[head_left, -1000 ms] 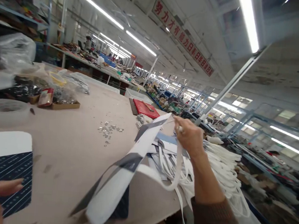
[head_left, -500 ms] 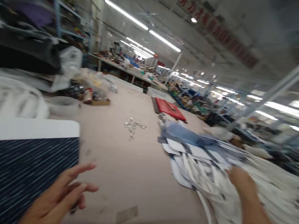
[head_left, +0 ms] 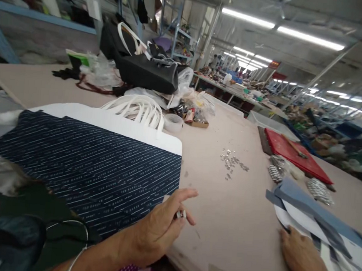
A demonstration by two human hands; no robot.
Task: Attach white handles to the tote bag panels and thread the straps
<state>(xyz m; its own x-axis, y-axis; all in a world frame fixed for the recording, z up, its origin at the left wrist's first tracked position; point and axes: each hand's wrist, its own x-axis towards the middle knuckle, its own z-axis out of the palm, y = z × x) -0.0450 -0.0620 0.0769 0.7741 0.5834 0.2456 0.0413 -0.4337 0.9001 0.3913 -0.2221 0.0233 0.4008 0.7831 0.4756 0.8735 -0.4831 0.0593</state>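
My left hand [head_left: 164, 226] hovers at the right edge of a dark navy striped fabric panel [head_left: 118, 168] with a white border, its index finger stretched out and the other fingers loosely bent. A small silver piece [head_left: 180, 214], perhaps a ring, shows among those fingers. On the right, my right hand [head_left: 305, 251] pinches the near edge of a white panel [head_left: 306, 220] in a stack of white and grey-blue pieces. White straps [head_left: 327, 264] trail from that stack beside the hand. My right fingertips are partly hidden.
Small metal bits [head_left: 232, 162] lie scattered mid-table. Behind the navy panel are looped white straps [head_left: 139, 109], a clear tape roll [head_left: 173, 122] and a black bag [head_left: 145, 70]. A red pad [head_left: 295, 155] with a hammer [head_left: 294, 146] lies at the right.
The view has swung left, so more of the navy panel shows. My right hand has moved from among the straps to the near edge of the white panels. My left hand remains beside the navy panel.
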